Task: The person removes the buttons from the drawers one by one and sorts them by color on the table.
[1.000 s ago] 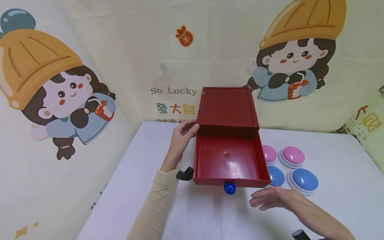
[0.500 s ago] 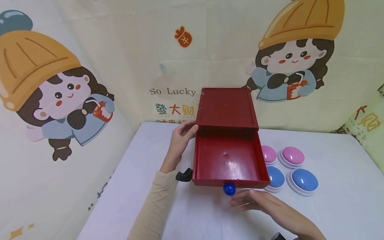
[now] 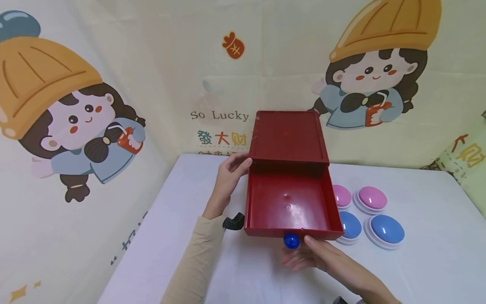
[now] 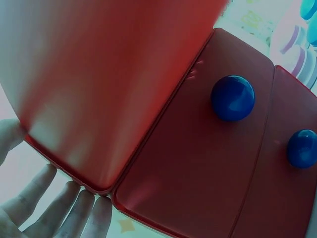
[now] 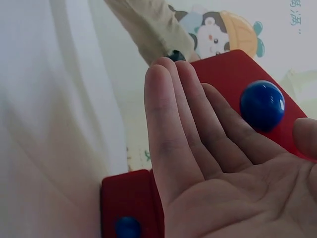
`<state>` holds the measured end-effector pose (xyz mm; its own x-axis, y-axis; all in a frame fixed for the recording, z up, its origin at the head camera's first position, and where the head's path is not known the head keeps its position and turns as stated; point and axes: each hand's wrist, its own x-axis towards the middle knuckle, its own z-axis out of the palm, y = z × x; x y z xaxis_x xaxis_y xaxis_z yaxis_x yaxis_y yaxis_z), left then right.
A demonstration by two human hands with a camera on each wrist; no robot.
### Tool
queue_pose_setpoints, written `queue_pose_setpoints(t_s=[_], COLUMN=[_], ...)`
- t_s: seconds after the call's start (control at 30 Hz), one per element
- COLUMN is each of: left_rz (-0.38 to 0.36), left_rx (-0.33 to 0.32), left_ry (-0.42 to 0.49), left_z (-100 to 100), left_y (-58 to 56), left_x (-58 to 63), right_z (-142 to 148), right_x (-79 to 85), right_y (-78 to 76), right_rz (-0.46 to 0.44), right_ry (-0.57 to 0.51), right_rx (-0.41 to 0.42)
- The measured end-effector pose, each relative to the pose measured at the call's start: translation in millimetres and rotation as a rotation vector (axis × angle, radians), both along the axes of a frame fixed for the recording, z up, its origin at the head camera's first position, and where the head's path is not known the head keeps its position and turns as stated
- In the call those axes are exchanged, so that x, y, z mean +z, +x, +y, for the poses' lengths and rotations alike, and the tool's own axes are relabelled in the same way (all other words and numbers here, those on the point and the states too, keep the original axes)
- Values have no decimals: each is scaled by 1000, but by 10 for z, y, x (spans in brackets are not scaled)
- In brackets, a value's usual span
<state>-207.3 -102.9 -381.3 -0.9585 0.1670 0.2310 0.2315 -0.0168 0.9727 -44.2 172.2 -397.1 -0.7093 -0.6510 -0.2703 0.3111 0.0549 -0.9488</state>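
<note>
A red drawer cabinet [image 3: 286, 136] stands before me, its top drawer [image 3: 290, 190] pulled out, with nothing inside. On that drawer's front is a round blue knob [image 3: 291, 241]. My left hand [image 3: 226, 179] touches the cabinet's left side, fairly straight fingertips along its edge in the left wrist view. Two closed drawer fronts [image 4: 198, 148] with blue knobs show there. My right hand [image 3: 322, 255] is at the drawer front, just right of and below the knob. Its fingers [image 5: 161, 124] reach out straight and together in the right wrist view, palm showing, holding nothing.
Right of the cabinet on the white table [image 3: 417, 270] sit round push buttons, pink [image 3: 372, 197] and blue [image 3: 387, 229], in white bases. The drawer partly covers some of them. A patterned cloth [image 3: 159, 84] hangs behind and at the left.
My right hand has moved left, from near the blue buttons to beside the knob, thumb now at the drawer front. The left hand and the drawer have stayed in place.
</note>
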Motion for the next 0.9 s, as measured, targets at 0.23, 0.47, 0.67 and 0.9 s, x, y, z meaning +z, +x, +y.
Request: queue_pose_setpoints(t_s=[0.23, 0.47, 0.67, 0.9], left_rz=[3, -12, -11, 2], left_rx=[-8, 0, -4, -8], left_ry=[1, -13, -13, 0], left_z=[2, 3, -6, -8], left_y=[10, -1, -13, -10], left_x=[5, 12, 5, -3], right_z=[-130, -187, -219, -251], right_x=[-3, -13, -21, -31], right_y=[-5, -34, -65, -95], right_rz=[-14, -34, -44, -66], right_ry=[-48, -102, -174, -237], right_rx=[-20, 1, 49, 85])
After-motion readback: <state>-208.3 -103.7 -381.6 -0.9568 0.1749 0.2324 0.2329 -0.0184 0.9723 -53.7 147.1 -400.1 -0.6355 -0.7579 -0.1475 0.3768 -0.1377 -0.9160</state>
